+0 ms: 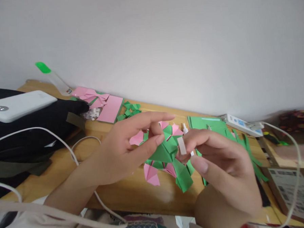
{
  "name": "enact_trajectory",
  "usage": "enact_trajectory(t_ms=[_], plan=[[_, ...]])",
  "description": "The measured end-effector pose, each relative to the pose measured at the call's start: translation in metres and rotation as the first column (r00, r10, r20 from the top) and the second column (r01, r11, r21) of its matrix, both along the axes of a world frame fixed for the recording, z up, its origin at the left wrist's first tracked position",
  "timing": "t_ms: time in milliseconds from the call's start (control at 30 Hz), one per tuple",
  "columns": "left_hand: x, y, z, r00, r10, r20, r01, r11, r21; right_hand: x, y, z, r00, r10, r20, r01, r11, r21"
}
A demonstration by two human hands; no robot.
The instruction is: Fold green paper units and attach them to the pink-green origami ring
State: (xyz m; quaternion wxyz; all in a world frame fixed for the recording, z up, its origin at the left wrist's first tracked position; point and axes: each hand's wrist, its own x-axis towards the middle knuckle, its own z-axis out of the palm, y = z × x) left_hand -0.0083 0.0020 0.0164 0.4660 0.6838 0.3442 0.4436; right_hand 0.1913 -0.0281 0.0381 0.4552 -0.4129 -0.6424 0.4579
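Note:
My left hand (pixel 133 149) pinches a folded green paper piece (pixel 166 149) between thumb and bent fingers, its index finger stretched out above. Close to that piece, my right hand (pixel 221 168) is curled with a small white strip (pixel 181 145) at its index fingertip. The thumb sits slightly apart from the strip, and the other fingers are partly hidden. Behind and below the hands is a pink and green folded-paper ring (pixel 151 175), partly covered by them. One green folded flap (pixel 183 175) hangs toward the table's front.
Pink paper sheets (pixel 111 108) and green folded pieces (pixel 130 108) lie at the back left. Green sheets (pixel 205 122) and a power strip (pixel 241 124) are on the right. A white power bank (pixel 21 105) rests on black cloth. White cables (pixel 64 142) cross the left side.

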Motion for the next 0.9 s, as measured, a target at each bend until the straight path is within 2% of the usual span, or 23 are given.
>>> enact_trajectory(t_ms=[167, 400, 533, 733, 900], plan=[[0.001, 0.0008, 0.0017, 1.0, 0.005, -0.017, -0.005, 1.0, 0.027, -0.0006, -0.0013, -0.0008, 0.997, -0.072, 0.009, 0.072, 0.997, 0.004], [0.0015, -0.0001, 0.0038, 0.999, 0.036, -0.008, -0.036, 0.999, 0.01, -0.0011, -0.0029, 0.0012, 0.994, -0.099, 0.047, 0.099, 0.995, 0.011], [0.001, 0.0005, 0.0045, 1.0, 0.025, 0.009, -0.025, 1.0, 0.01, -0.0015, -0.0031, -0.0002, 0.994, -0.109, 0.029, 0.109, 0.994, 0.025], [0.0018, 0.0019, 0.004, 0.999, 0.005, 0.036, -0.006, 1.0, 0.023, -0.0032, -0.0047, -0.005, 0.979, -0.201, -0.024, 0.202, 0.979, 0.034], [0.0035, 0.0004, 0.0074, 1.0, 0.024, 0.02, -0.025, 0.999, 0.036, -0.0062, -0.0047, -0.0037, 0.984, -0.174, -0.038, 0.173, 0.985, -0.013]])
